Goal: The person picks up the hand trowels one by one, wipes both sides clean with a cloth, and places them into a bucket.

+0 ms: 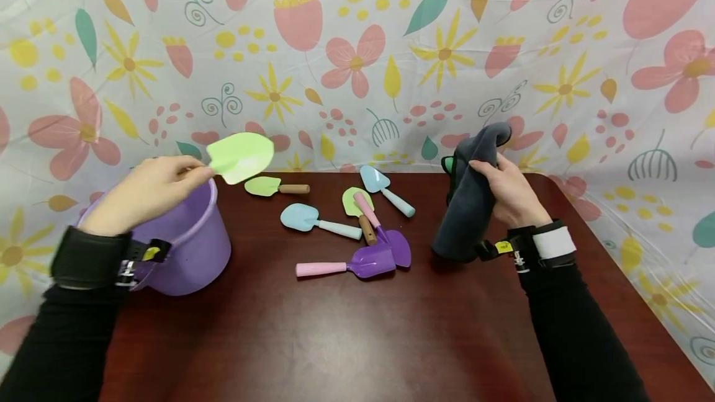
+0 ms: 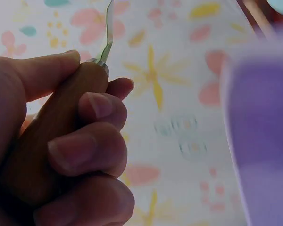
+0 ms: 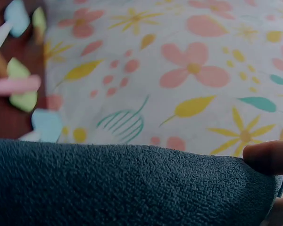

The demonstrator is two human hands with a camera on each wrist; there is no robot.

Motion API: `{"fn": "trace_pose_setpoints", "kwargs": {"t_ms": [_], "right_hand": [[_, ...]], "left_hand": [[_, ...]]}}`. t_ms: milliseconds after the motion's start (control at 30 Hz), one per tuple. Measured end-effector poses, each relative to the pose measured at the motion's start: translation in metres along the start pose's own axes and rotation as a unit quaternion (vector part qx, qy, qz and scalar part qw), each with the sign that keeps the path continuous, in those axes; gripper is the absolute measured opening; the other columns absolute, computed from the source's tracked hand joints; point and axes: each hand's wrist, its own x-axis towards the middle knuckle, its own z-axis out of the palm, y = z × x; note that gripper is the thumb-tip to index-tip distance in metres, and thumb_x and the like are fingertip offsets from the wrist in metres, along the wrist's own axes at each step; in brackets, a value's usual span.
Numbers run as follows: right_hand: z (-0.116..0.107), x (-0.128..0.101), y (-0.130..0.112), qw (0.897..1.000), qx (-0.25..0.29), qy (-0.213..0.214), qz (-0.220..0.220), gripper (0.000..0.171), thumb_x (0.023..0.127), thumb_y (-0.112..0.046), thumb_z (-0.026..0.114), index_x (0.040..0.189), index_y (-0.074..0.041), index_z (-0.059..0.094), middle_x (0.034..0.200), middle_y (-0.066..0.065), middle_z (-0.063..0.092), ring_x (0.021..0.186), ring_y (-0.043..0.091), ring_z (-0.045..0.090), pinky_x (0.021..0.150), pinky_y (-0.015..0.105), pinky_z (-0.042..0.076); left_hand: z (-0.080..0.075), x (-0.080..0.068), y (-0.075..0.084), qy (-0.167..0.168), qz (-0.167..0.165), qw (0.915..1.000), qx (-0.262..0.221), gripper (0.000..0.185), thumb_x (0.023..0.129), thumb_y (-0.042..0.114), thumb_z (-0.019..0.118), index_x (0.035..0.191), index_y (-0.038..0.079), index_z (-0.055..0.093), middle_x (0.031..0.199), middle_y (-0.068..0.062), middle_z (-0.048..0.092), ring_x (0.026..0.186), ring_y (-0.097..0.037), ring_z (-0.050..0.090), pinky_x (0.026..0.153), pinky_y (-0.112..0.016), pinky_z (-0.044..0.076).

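Observation:
My left hand (image 1: 159, 188) grips the wooden handle (image 2: 61, 127) of a hand trowel with a light green blade (image 1: 242, 155). Its fingers curl round the wood, and the blade points right, above the rim of a purple bucket (image 1: 195, 253). On the right, my right hand (image 1: 511, 191) pinches a dark grey cloth (image 1: 466, 203) near its top, thumb in front. The cloth hangs down close over the table. In the right wrist view the cloth (image 3: 127, 183) fills the lower part, with the thumb (image 3: 269, 157) on its edge.
Several small trowels lie between the hands: a green one (image 1: 262, 186) at the back, blue ones (image 1: 300, 217) and purple ones with pink handles (image 1: 371, 262), some overlapping. The brown table (image 1: 335, 334) meets a flower-patterned curtain (image 1: 357, 30) behind.

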Motion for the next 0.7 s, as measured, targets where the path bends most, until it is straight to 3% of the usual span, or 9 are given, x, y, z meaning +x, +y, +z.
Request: {"fn": "trace_pose_setpoints", "kwargs": {"t_ms": [133, 267, 400, 533, 600, 700], "right_hand": [[-0.009, 0.005, 0.005, 0.993, -0.119, 0.018, 0.012, 0.066, 0.101, -0.040, 0.051, 0.156, -0.017, 0.023, 0.150, 0.017, 0.027, 0.114, 0.026, 0.050, 0.084, 0.031, 0.048], [-0.020, 0.009, 0.013, 0.973, -0.228, 0.012, 0.019, 0.069, 0.103, -0.044, 0.045, 0.157, -0.012, 0.017, 0.152, 0.024, 0.027, 0.119, 0.036, 0.047, 0.086, 0.037, 0.048], [-0.027, 0.013, 0.022, 0.961, -0.275, -0.001, 0.021, 0.067, 0.105, -0.041, 0.042, 0.157, -0.009, 0.014, 0.150, 0.029, 0.028, 0.123, 0.044, 0.044, 0.091, 0.046, 0.046], [-0.028, 0.016, 0.029, 0.959, -0.283, -0.013, 0.029, 0.066, 0.106, -0.037, 0.041, 0.157, -0.006, 0.012, 0.150, 0.032, 0.026, 0.124, 0.047, 0.043, 0.095, 0.053, 0.042], [-0.029, 0.017, 0.032, 0.956, -0.290, -0.017, 0.033, 0.066, 0.106, -0.035, 0.040, 0.156, -0.005, 0.011, 0.149, 0.033, 0.026, 0.124, 0.048, 0.043, 0.095, 0.055, 0.042], [-0.031, 0.019, 0.037, 0.951, -0.307, -0.018, 0.031, 0.065, 0.106, -0.034, 0.040, 0.155, 0.000, 0.012, 0.147, 0.033, 0.028, 0.123, 0.049, 0.043, 0.095, 0.055, 0.042]], "left_hand": [[-0.017, -0.016, -0.030, -0.015, -0.042, 0.9986, 0.027, 0.054, 0.102, 0.049, 0.044, 0.121, 0.004, 0.065, 0.103, -0.014, 0.064, 0.091, -0.030, 0.057, 0.076, -0.047, 0.041], [-0.025, -0.029, -0.056, -0.045, -0.072, 0.9956, 0.042, 0.062, 0.102, 0.051, 0.041, 0.125, -0.003, 0.061, 0.106, -0.019, 0.063, 0.089, -0.031, 0.057, 0.072, -0.046, 0.042], [-0.028, -0.038, -0.075, -0.067, -0.084, 0.9927, 0.055, 0.056, 0.102, 0.049, 0.044, 0.111, -0.003, 0.065, 0.086, -0.011, 0.062, 0.075, -0.024, 0.055, 0.064, -0.038, 0.041], [-0.031, -0.047, -0.087, -0.080, -0.096, 0.9900, 0.066, 0.052, 0.102, 0.045, 0.049, 0.102, -0.005, 0.063, 0.070, 0.000, 0.058, 0.062, -0.019, 0.053, 0.056, -0.033, 0.039], [-0.031, -0.050, -0.089, -0.092, -0.105, 0.9883, 0.062, 0.053, 0.101, 0.044, 0.050, 0.105, -0.008, 0.061, 0.069, 0.000, 0.059, 0.059, -0.019, 0.054, 0.054, -0.033, 0.040], [-0.027, -0.049, -0.091, -0.107, -0.114, 0.9857, 0.063, 0.051, 0.101, 0.045, 0.051, 0.096, -0.005, 0.060, 0.065, -0.001, 0.056, 0.055, -0.020, 0.051, 0.053, -0.034, 0.039]]}}
